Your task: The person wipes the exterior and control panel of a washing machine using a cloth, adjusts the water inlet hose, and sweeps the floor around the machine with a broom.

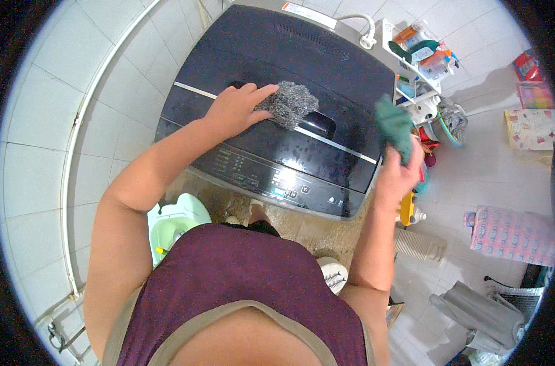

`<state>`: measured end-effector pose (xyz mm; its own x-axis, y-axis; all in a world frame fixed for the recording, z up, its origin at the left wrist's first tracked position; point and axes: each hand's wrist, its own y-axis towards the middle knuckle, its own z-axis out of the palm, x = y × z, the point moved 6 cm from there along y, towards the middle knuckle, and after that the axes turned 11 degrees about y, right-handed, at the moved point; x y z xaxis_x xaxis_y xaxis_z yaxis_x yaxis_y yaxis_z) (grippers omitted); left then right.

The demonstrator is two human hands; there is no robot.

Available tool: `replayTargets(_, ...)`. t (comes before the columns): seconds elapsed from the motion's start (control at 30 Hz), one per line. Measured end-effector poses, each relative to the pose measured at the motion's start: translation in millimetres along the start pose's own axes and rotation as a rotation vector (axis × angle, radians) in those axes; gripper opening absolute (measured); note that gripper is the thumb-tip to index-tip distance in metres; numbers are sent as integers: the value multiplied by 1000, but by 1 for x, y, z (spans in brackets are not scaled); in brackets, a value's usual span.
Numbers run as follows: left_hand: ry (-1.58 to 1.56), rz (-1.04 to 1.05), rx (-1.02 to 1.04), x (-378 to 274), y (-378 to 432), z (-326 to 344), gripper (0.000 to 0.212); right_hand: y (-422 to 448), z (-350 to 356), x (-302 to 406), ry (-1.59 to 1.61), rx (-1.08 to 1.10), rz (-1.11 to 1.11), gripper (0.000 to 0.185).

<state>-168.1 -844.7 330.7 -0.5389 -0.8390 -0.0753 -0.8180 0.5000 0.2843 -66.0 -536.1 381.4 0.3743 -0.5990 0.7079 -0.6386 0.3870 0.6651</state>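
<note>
Before me stands a top-loading washing machine with a dark lid and a control panel along its near edge. My left hand holds a fuzzy grey scourer between thumb and fingers, against the lid near its recessed handle. Water drops dot the lid's surface around it. Over the machine's right edge, my right hand grips a bunched green cloth. The cloth is slightly blurred and hangs above the side of the machine.
A white rack of bottles stands at the machine's right rear, beside a white hose. Below lie a yellow bottle and a ribbed hose. A pale green plastic basin sits at left, near the tiled wall. The floor looks wet.
</note>
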Motion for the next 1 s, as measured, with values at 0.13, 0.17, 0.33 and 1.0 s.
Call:
replayTargets(0.13,225,89,-134,13,-1,-20,58,-8,60,10,-135,314,-189,48)
replayTargets(0.17,252,98,-153,25,-3,-19,61,-22,76,8,-220,497,-169,54)
replayTargets(0.33,326,-97,-224,50,-47,-28,66,-47,53,10,-111,442,-120,68)
replayTargets(1.0,-1429,-1060,-828,160,-201,76,42,-173,-24,-88,176,-238,656,34)
